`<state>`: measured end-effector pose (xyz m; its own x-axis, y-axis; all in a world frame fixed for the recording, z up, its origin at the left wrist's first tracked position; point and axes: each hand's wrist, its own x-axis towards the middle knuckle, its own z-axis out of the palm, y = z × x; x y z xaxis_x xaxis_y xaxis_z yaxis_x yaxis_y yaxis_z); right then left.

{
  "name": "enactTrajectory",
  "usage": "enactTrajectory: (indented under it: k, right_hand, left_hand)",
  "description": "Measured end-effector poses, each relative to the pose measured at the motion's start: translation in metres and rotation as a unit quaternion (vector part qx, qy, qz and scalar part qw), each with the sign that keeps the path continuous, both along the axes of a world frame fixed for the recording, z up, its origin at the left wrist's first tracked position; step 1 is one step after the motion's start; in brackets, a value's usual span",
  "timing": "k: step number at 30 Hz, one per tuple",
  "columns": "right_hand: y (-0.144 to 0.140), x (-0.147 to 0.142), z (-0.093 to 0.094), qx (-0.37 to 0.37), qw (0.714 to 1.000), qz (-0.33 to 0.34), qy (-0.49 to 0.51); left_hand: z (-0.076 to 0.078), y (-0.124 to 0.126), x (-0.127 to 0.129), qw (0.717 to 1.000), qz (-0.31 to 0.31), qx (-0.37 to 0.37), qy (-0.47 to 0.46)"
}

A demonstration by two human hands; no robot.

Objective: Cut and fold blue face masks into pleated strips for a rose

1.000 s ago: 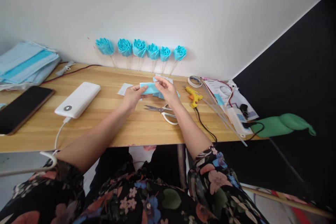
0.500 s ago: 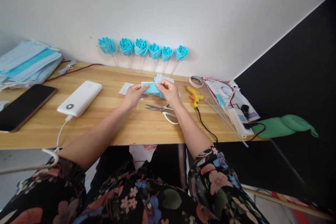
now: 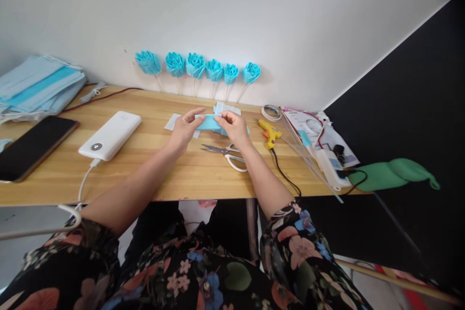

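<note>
Blue strip [image 3: 209, 122] is pinched by left grip [image 3: 184, 129] and right grip [image 3: 234, 128], scissors [image 3: 222, 151] lying near.

A light-blue rectangular strip [image 3: 209, 122] stretches nearly level between left hand [image 3: 183, 130] and right hand [image 3: 234, 128].

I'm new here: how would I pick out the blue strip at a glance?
On the wooden desk, look just beyond the white-handled scissors. There, a narrow light-blue strip runs between the left hand and right hand. Unlike the loose pieces nearby, it alone is held.

Craft workspace: glue gun [image 3: 270, 134], scissors [image 3: 222, 151], blue flowers [image 3: 195, 66]
</note>
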<state>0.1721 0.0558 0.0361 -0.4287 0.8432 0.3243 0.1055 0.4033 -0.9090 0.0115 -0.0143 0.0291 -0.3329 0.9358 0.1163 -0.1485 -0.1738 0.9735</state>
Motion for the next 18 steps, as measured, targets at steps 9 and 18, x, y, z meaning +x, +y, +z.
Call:
enactTrajectory:
  k: [9,18]
  right_hand:
    - [-0.0002,-0.0028,-0.0033,0.102,0.992,0.024,-0.076]
    - [0.0004,-0.0022,-0.0024,0.129,0.987,0.018,-0.094]
  left_hand:
    - [0.0009,-0.0014,-0.0064,0.955,0.074,0.031,0.286]
    - [-0.0075,0.0029,-0.0075,0.974,0.047,-0.010,0.219]
